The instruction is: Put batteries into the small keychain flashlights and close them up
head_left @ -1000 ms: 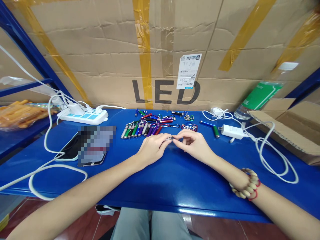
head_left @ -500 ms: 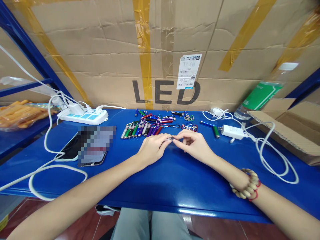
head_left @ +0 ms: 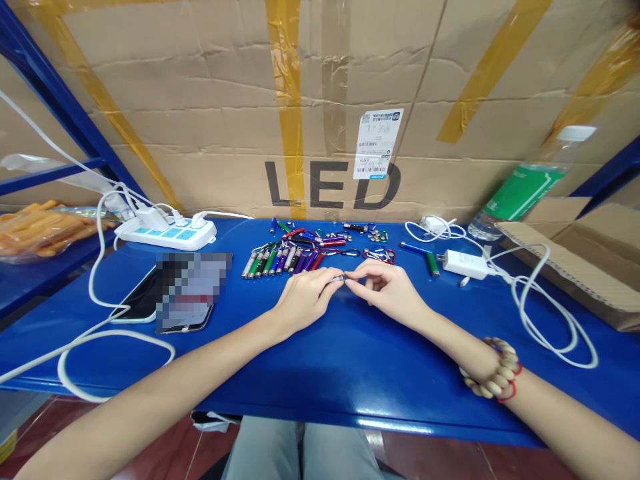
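Just in front of the penlights, my left hand (head_left: 306, 297) is closed round a small silvery metal piece (head_left: 339, 278), most of it hidden by the fingers. The thumb and fingertips of my right hand (head_left: 383, 287) are pinched at the right end of that piece; whether they hold a separate tiny part cannot be made out. Behind my left hand lies a row of small coloured penlights (head_left: 275, 260), with more heaped behind it. A red carabiner clip (head_left: 390, 255) and other small clips lie beyond my right hand.
Two phones (head_left: 145, 293) lie left, below a white power strip (head_left: 173, 233). White cables loop on both sides. To the right are a blue penlight (head_left: 415, 248), a green one (head_left: 432, 263), a white charger (head_left: 465, 264), a bottle (head_left: 525, 190) and an open cardboard box (head_left: 575, 267).
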`<action>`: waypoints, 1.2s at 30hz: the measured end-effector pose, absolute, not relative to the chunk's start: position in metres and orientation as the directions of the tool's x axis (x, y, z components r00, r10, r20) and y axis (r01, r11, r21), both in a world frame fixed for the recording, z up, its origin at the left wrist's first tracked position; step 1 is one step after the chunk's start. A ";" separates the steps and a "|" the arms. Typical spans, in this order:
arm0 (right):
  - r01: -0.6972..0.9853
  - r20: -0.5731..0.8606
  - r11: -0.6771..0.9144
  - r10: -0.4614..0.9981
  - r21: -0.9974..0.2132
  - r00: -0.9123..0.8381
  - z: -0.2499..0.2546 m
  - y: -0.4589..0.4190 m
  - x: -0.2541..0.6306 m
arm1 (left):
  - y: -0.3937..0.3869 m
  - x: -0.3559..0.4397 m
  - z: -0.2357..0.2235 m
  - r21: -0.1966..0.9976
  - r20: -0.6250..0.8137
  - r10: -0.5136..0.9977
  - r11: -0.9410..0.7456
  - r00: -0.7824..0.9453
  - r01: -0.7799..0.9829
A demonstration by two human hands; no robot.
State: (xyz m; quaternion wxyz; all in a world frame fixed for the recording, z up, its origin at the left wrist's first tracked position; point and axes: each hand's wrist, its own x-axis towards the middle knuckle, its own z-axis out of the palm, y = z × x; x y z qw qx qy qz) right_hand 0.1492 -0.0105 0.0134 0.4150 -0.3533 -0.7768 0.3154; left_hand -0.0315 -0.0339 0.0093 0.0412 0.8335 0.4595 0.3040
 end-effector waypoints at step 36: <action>0.106 0.428 0.560 0.730 -0.822 -0.533 0.014 -0.008 0.155 | -0.035 -0.037 0.006 0.381 0.456 0.633 -0.774 0.625 0.506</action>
